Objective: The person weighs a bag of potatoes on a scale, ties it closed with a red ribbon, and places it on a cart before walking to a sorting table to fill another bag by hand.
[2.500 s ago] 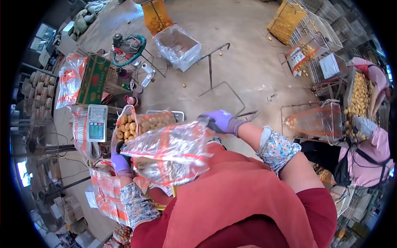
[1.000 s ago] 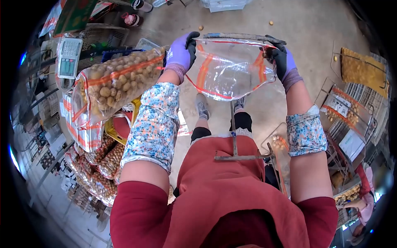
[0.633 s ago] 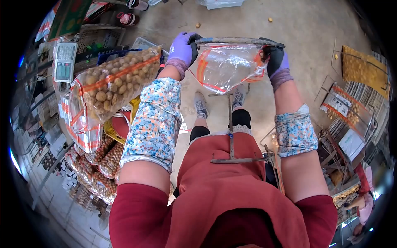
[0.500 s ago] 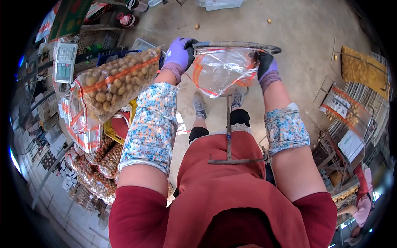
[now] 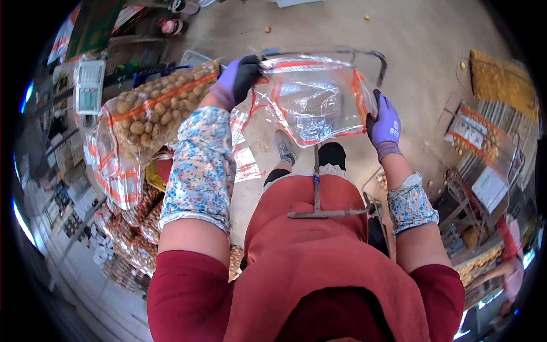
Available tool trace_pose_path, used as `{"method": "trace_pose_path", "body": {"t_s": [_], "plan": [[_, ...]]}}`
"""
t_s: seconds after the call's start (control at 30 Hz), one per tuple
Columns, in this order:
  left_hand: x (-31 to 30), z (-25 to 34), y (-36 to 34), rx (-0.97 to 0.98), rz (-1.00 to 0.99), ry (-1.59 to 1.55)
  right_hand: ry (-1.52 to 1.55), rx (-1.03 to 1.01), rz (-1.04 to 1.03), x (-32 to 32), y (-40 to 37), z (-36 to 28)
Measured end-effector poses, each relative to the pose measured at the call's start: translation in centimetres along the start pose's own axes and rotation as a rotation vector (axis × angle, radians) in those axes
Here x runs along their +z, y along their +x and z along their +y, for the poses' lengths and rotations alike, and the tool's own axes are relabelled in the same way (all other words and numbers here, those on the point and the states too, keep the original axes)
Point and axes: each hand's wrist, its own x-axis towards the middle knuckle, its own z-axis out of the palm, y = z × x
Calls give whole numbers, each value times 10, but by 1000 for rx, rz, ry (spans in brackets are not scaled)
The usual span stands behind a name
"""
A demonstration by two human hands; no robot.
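Observation:
A clear plastic bag with orange stripes is stretched out between my two gloved hands, in front of a metal stand. My left hand, in a purple and black glove, is closed on the bag's upper left corner. On the other side, my right hand pinches the bag's right edge. The stand's bent top bar shows behind the bag, and its upright and T-shaped foot reach back toward my apron. Just left of my left hand leans a filled bag of potatoes.
A digital scale display stands at the left, above piled bags of potatoes. At the right are another potato bag and a yellow sack. Loose potatoes lie on the floor. Another person's arm shows at lower right.
The bag has been spread wider and lies flatter to view. My right hand has left the bar and moved down and right; my left hand has shifted slightly left and down.

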Motion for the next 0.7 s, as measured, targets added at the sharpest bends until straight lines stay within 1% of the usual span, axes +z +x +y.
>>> {"method": "trace_pose_path", "body": {"t_s": [0.03,0.07,0.13,0.17,0.2,0.27,0.3,0.33,0.37,0.4,0.47,0.53,0.57,0.6,0.67,0.7], "plan": [[7,-2,-6,34,-4,-274,0,-5,-32,7,-12,11],[17,-5,-15,56,-7,-554,23,65,-59,7,-24,12],[46,-11,-37,40,190,-534,71,191,-120,9,-49,3],[55,-17,-44,-37,169,-461,55,182,-134,15,-60,3],[65,-39,-46,-65,237,-312,76,227,-181,17,-72,-3],[80,-77,-58,-33,383,193,123,306,-276,20,-92,-19],[92,-121,-55,-43,484,233,183,299,-270,36,-103,-12],[105,-160,-50,-54,588,272,212,310,-256,35,-107,-17],[119,-168,-57,-46,640,311,242,321,-243,32,-113,-23],[127,-136,-76,-137,628,330,270,335,-230,29,-119,-28],[147,-110,-96,-154,594,296,182,348,-235,23,-129,-38],[175,-69,-107,-208,584,-475,95,345,-234,16,-128,-45],[178,-49,-118,-177,483,-565,36,284,-244,22,-131,-43],[179,-30,-125,-141,383,-651,20,268,-289,24,-133,-46],[188,-4,-132,-282,335,-641,-11,236,-388,25,-141,-59],[199,-11,-126,-269,361,-606,-8,222,-408,26,-144,-63]]}}
